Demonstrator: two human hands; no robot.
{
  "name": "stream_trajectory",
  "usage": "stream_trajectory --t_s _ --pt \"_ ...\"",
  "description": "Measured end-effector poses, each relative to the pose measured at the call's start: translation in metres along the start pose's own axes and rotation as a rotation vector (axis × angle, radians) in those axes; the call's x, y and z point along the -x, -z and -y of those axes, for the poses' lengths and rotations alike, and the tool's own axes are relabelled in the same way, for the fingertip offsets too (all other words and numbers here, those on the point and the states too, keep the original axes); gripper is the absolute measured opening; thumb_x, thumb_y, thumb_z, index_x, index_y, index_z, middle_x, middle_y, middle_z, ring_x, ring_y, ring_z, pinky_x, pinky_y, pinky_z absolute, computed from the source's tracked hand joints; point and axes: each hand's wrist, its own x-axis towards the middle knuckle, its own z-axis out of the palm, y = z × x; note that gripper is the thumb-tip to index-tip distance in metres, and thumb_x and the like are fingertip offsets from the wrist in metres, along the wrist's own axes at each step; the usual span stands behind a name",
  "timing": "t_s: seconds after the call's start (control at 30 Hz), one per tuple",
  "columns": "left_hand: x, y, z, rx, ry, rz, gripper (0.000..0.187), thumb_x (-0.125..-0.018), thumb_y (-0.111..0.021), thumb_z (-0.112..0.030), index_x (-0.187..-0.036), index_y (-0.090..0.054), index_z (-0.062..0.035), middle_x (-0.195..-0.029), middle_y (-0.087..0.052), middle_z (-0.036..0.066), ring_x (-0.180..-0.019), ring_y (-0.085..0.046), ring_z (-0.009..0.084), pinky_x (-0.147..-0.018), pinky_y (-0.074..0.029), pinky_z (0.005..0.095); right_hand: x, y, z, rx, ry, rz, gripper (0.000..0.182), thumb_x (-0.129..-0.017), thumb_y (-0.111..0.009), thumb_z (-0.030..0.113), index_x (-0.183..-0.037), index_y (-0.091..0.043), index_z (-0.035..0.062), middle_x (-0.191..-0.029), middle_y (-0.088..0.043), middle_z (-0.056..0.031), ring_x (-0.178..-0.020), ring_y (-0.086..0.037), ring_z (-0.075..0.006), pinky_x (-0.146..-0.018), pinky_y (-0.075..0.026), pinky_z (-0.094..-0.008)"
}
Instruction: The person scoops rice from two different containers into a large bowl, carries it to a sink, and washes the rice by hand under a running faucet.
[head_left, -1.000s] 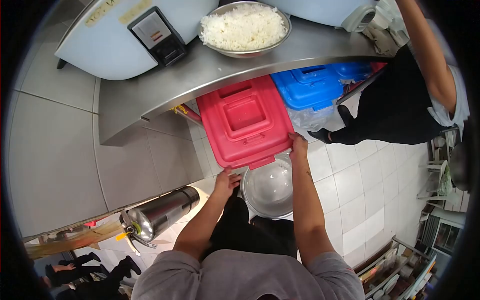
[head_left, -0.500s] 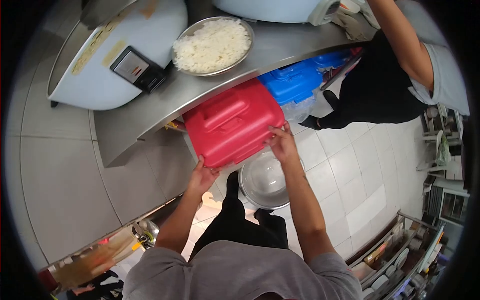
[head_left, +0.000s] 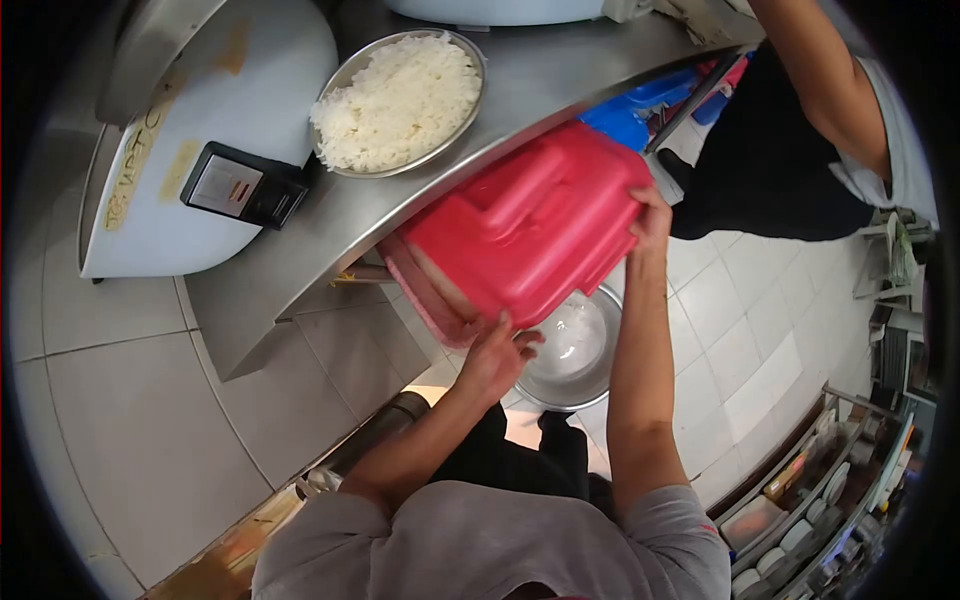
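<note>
Both my hands hold a red plastic lid (head_left: 560,230) by its near edge. My left hand (head_left: 495,360) is at the near left corner, thumb on top and fingers partly curled beneath. My right hand (head_left: 650,220) grips the right corner. Shifted to the right, the lid exposes the left rim of the red box (head_left: 415,290) under the counter. What lies inside the box is mostly hidden. Below the lid, a round metal bowl (head_left: 570,360) stands near my feet, partly covered from view by the lid and my left fingers.
A metal bowl of cooked rice (head_left: 400,105) sits on the steel counter (head_left: 540,75) beside a large rice cooker (head_left: 240,130). A blue container (head_left: 620,125) is under the counter. Another person (head_left: 780,150) stands at right. A loaded rack (head_left: 800,490) is at lower right.
The red lid has come off the left side of its box and moved right, tilting. Both hands moved right with it. More of the box's left rim shows.
</note>
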Motion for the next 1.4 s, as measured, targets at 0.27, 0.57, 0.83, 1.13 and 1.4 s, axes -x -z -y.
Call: stream_trajectory --t_s 0.27,0.57,0.83,1.13,1.4 --pt "-0.184 -0.003 -0.028 -0.115 -0.220 -0.040 0.029 -0.092 -0.049 -0.029 -0.112 -0.044 -0.0079 -0.096 -0.060 0.008 -0.076 -0.062 0.0226 -0.072 -0.051 0.0361 -0.030 0.054 0.019 0.533 -0.067 -0.314 0.071 -0.078 -0.067 0.023 -0.135 -0.027 0.0134 -0.122 -0.049 -0.0123 -0.108 -0.050 -0.0277 -0.083 -0.046 -0.0441" --pt "-0.213 0.006 -0.059 -0.889 0.043 -0.120 0.040 -0.091 -0.046 -0.044 -0.107 -0.047 -0.0078 -0.087 -0.062 0.010 -0.074 -0.062 0.0224 -0.062 -0.050 0.0343 -0.025 0.052 -0.071 0.635 0.009 -0.331 0.103 -0.073 -0.073 0.012 -0.143 0.003 0.0161 -0.109 -0.055 -0.0081 -0.084 -0.058 -0.0209 -0.068 -0.048 -0.0342" --pt "-0.328 0.194 -0.200 -1.726 -0.383 -1.130 0.051 -0.080 -0.057 -0.044 -0.112 -0.057 -0.0038 -0.114 -0.056 0.022 -0.107 -0.053 0.0359 -0.091 -0.041 0.0426 -0.037 0.064 -0.060 0.880 0.097 -0.266 0.101 -0.069 -0.076 0.009 -0.144 -0.008 0.0095 -0.116 -0.051 -0.0160 -0.087 -0.057 -0.0201 -0.068 -0.049 -0.0313" --pt "-0.380 0.219 -0.218 -1.894 -0.522 -1.033 0.035 -0.078 -0.058 -0.026 -0.105 -0.059 -0.0034 -0.088 -0.065 0.021 -0.077 -0.065 0.0355 -0.066 -0.052 0.0430 0.052 0.154 -0.083 1.269 0.070 -0.425 0.068 -0.079 -0.069 0.017 -0.137 -0.034 0.0154 -0.122 -0.044 -0.0185 -0.089 -0.054 -0.0173 -0.074 -0.047 -0.0278" --pt "-0.295 0.224 -0.207 -2.643 -0.989 -0.648 0.020 -0.084 -0.048 -0.016 -0.092 -0.058 0.0006 -0.087 -0.065 0.018 -0.066 -0.066 0.0315 -0.054 -0.054 0.0421 0.232 0.253 -0.081 1.319 -0.056 -0.670 0.042 -0.077 -0.064 0.007 -0.117 -0.053 -0.0001 -0.114 -0.050 -0.0154 -0.087 -0.058 -0.0217 -0.076 -0.048 -0.0300"
